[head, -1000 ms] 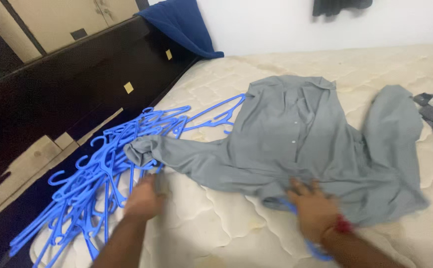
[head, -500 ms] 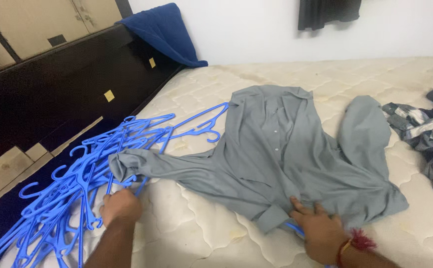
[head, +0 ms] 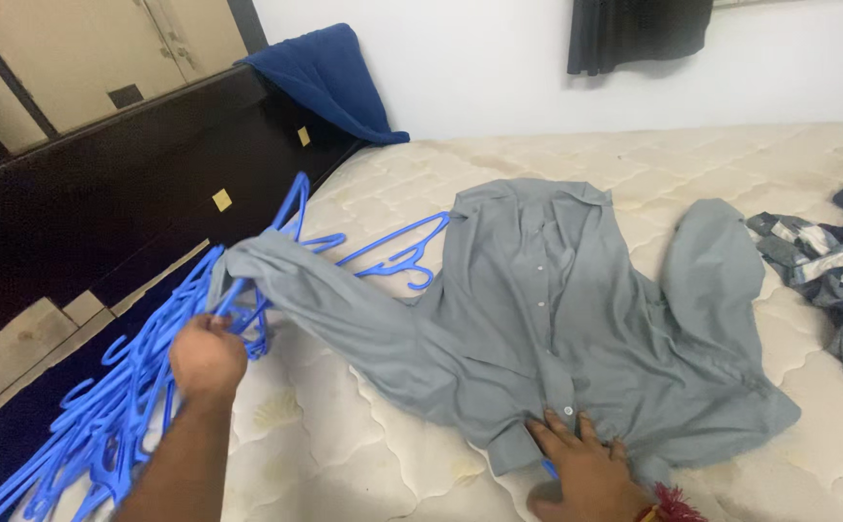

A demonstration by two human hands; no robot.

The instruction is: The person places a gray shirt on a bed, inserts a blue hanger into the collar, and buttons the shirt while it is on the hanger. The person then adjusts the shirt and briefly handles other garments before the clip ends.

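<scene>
A cream quilted mattress fills my view, against a dark wooden headboard. My left hand is closed around a blue plastic hanger, lifted from the tangled pile of blue hangers; one sleeve drapes over it. My right hand presses flat, fingers spread, on the grey button-up shirt spread across the mattress.

The right hand is cut off by the bottom edge; a blue hanger beneath it seems mostly hidden by the grey shirt.
</scene>
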